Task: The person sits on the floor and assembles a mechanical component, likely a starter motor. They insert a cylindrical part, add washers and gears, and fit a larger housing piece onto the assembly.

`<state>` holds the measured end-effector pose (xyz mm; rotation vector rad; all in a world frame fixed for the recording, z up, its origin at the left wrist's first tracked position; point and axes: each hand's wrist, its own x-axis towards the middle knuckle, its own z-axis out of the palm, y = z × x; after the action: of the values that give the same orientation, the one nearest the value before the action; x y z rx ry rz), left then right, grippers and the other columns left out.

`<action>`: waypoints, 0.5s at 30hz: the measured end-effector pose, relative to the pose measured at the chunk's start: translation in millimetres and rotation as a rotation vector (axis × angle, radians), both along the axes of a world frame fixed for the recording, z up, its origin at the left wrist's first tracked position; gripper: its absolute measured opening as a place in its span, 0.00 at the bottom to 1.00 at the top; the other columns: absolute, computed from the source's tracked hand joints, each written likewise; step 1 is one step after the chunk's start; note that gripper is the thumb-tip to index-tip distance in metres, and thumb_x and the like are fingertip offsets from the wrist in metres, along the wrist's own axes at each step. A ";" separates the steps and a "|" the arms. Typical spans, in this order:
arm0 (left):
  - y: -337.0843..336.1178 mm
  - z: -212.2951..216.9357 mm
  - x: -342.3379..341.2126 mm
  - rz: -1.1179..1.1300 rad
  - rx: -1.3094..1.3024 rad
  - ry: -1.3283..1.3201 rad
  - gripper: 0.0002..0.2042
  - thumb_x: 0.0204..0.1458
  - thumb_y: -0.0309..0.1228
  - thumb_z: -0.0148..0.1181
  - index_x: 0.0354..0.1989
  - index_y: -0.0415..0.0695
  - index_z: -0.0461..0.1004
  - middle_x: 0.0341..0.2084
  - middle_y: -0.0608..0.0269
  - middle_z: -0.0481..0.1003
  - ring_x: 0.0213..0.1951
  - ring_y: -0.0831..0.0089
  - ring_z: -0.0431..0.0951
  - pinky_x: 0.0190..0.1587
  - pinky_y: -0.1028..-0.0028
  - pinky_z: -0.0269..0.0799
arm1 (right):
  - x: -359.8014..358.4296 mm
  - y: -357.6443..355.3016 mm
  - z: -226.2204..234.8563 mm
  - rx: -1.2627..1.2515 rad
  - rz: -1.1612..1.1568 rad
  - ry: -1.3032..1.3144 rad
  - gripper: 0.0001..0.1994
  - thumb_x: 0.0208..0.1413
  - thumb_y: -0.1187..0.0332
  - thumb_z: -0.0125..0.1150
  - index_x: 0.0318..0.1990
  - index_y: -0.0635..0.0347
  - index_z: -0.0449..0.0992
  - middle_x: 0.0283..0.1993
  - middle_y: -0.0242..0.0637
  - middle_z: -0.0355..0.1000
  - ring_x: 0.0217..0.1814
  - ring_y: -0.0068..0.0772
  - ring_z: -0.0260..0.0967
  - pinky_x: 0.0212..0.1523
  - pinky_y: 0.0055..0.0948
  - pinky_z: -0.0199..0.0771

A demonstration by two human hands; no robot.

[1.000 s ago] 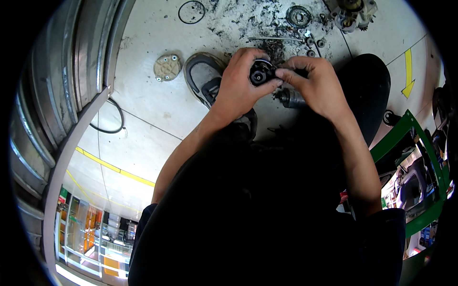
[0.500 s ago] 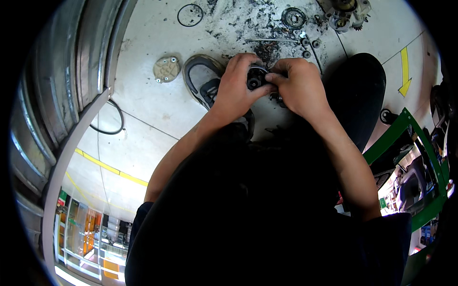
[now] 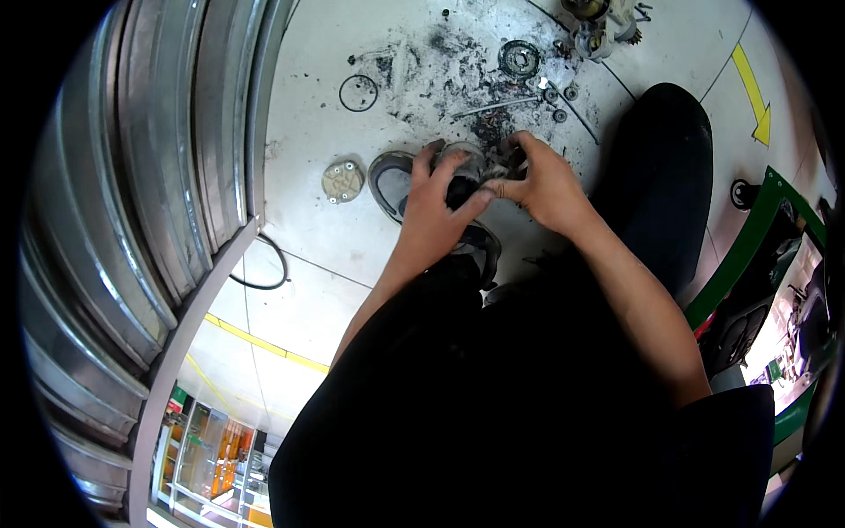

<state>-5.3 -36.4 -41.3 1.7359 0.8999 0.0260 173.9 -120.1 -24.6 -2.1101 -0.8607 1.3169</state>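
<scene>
Both hands close on a dark round mechanical part (image 3: 464, 180), held low over the floor: the left hand (image 3: 433, 216) curls fingers around it, the right hand (image 3: 539, 180) pinches its far side. The teardown looks well along. Left of the hands lies a pale round cover (image 3: 342, 180); beyond them an O-ring (image 3: 358, 92), a bearing (image 3: 519, 59) and small washers (image 3: 560, 114). Far right, a yellow floor arrow (image 3: 759, 114).

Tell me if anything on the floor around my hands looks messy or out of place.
Yes. Dark grime is smeared and scattered over the pale floor just beyond both hands, the left hand and right hand, which grip a dark greasy part. Loose pieces lie about: a thin black ring, a round metal cover, and a bearing.
</scene>
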 end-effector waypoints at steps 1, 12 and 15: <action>4.3 5.5 -0.2 -0.008 -0.009 0.036 0.30 0.46 0.41 0.71 0.57 0.43 0.69 0.61 0.39 0.59 0.61 0.41 0.63 0.62 0.56 0.61 | 0.6 0.9 -2.8 0.015 -0.005 0.010 0.26 0.40 0.54 0.78 0.38 0.67 0.74 0.37 0.52 0.76 0.41 0.56 0.74 0.43 0.43 0.73; 8.5 2.9 -16.1 0.067 -0.296 -0.026 0.24 0.45 0.33 0.72 0.51 0.45 0.74 0.63 0.41 0.61 0.65 0.44 0.61 0.64 0.58 0.60 | 7.5 -3.8 -17.2 -0.115 -0.125 0.644 0.14 0.47 0.71 0.73 0.40 0.68 0.77 0.34 0.38 0.75 0.39 0.25 0.74 0.40 0.26 0.75; 7.8 0.0 -16.4 -0.012 -0.243 -0.011 0.23 0.44 0.31 0.72 0.51 0.46 0.74 0.63 0.42 0.61 0.66 0.46 0.61 0.64 0.58 0.60 | 10.8 4.0 -15.1 -0.170 -0.113 0.691 0.10 0.50 0.75 0.70 0.39 0.67 0.78 0.34 0.37 0.76 0.40 0.25 0.75 0.41 0.27 0.76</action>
<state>-21.8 -28.6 -41.3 1.5134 0.8477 -0.0795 184.8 -116.0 -39.7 -1.5904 -0.3380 1.9265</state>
